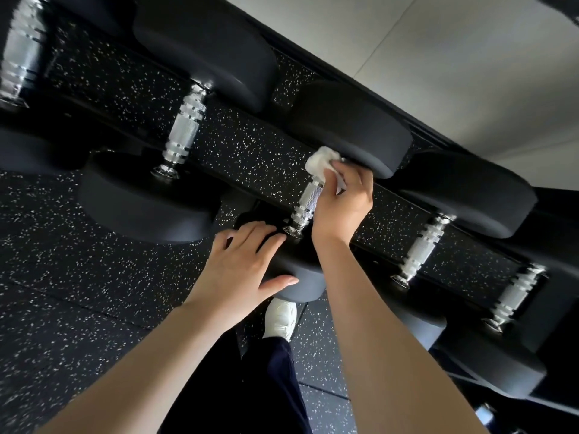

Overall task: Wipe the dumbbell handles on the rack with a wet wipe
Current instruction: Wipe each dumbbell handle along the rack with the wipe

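Wiping one shiny dumbbell handle (308, 202) on the rack (372, 249).
The right hand (343, 203) squeezes the white wet wipe (321, 162) around the handle's far end to rub it. The left hand (244, 264) lies flat, fingers spread, on the near dumbbell head (302, 278), probably to keep it from rolling.

My crumpled white wet wipe (322, 163) wraps the one-o'clock end of a knurled chrome dumbbell handle (309, 200), which slants toward seven o'clock, seemingly racked.
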{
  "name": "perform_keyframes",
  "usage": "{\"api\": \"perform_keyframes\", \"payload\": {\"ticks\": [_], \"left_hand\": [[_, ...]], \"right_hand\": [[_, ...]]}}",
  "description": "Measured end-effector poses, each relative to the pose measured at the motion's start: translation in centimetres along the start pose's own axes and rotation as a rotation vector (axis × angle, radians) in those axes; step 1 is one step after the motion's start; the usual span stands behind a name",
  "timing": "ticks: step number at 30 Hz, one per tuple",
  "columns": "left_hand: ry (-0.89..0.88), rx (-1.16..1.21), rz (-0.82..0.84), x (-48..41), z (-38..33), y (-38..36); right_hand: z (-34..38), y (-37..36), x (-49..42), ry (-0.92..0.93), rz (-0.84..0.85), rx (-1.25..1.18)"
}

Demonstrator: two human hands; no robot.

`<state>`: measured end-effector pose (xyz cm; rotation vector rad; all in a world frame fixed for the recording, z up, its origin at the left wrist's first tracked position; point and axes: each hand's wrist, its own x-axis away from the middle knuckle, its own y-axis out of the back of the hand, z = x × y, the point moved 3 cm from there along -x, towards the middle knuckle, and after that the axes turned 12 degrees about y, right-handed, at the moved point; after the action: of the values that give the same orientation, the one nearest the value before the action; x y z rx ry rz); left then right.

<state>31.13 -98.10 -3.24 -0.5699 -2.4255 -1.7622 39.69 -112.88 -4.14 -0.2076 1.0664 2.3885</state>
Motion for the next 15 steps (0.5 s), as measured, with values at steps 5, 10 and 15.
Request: {"api": "perform_keyframes", "payload": {"ticks": [5,10,15], "left_hand": [[0.000,0.015,-0.005,0.0,0.2,-0.1],[-0.003,0.019,0.003,0.1,0.4,-0.3],[-0.003,0.021,0.005,0.1,0.3,-0.3]], "right_hand": [[-0.4,-0.3,-0.2,-0.006,-0.021,-0.008],[-0.8,0.5,0.3,0.103,0.195,-0.011],[-1.1,1.4,2.2,0.088,0.356,-0.074]]}}
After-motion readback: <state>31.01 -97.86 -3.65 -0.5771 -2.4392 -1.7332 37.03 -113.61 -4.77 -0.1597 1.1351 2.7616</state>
